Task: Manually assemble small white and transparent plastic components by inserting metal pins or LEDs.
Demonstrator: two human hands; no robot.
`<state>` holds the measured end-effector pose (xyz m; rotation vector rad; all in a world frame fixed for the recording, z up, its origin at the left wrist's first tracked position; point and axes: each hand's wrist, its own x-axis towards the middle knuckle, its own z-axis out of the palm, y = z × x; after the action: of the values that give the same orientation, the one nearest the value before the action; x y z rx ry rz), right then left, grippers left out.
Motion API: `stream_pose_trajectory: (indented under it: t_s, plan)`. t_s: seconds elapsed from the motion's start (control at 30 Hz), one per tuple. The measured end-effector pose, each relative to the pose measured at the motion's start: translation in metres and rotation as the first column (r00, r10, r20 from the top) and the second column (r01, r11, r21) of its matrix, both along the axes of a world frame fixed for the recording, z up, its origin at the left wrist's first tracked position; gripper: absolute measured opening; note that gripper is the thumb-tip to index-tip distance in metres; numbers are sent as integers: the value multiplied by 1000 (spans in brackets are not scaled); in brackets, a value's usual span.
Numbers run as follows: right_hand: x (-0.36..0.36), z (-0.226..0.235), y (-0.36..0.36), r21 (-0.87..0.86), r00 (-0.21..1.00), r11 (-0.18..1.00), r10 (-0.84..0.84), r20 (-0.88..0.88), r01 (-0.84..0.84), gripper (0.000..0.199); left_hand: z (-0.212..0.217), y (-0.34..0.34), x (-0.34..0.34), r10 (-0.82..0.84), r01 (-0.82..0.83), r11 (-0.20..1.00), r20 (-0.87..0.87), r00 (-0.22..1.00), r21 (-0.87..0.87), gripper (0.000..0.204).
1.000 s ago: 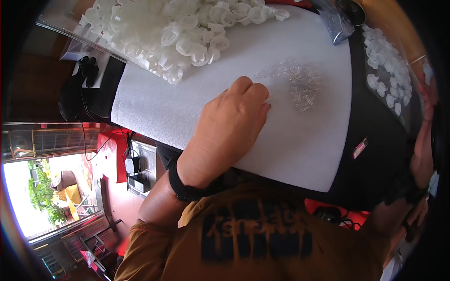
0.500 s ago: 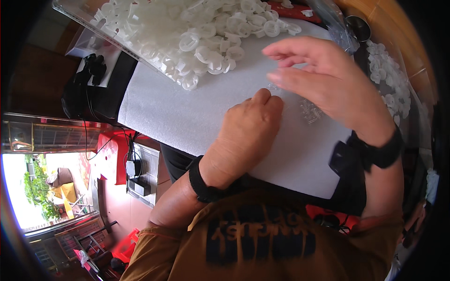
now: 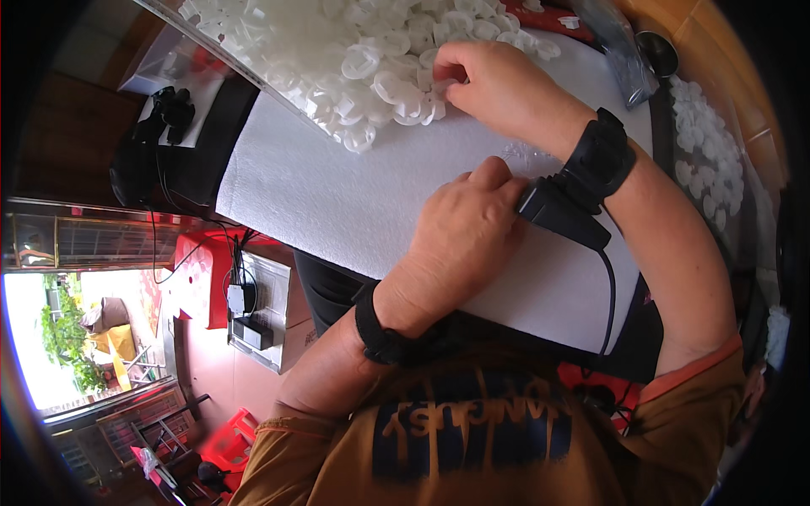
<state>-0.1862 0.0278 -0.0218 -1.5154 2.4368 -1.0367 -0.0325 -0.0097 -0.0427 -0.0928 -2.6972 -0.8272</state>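
Observation:
My right hand point(image 3: 498, 88) reaches across to a heap of white round plastic parts point(image 3: 371, 51) at the far edge of a white foam sheet point(image 3: 337, 194). Its fingertips pinch one white part at the heap's near edge. A black wrist device with a cable point(image 3: 582, 181) sits on that arm. My left hand point(image 3: 460, 232) rests fist-like on the foam sheet, fingers curled down; whether it holds anything is hidden. Small clear parts point(image 3: 527, 156) lie on the sheet just beyond it, partly covered by my right wrist.
More white parts point(image 3: 704, 143) lie at the right by a clear bag point(image 3: 620, 46). A black table edge point(image 3: 194, 169) carries a black gadget with cables point(image 3: 164, 110). Below left are red stools point(image 3: 198, 270), a box point(image 3: 270, 312) and a bright doorway.
My right hand has moved left and away from the middle of the sheet to the white heap and closed on a part. My left hand stays put on the foam.

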Motion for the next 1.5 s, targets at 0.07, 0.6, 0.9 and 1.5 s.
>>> stream_pose_trajectory:
  t_s: [0.07,0.6,0.9,1.5]
  plan:
    - [-1,0,3,3,1000,1000,-3,19,2,19,1,-1,-1,-20,19,1000,40,999,21,25]
    - [83,19,177,-162,233,881,61,971,445,16,6,-2,11,-63,58,995,65,996,77,17]
    - [85,-7,188,-249,71,880,241,968,404,18,19,18,7,28,-12,995,160,987,-98,12]
    - [96,-9,186,-253,11,857,278,961,450,19,32,39,38,-304,-129,538,334,892,833,14]
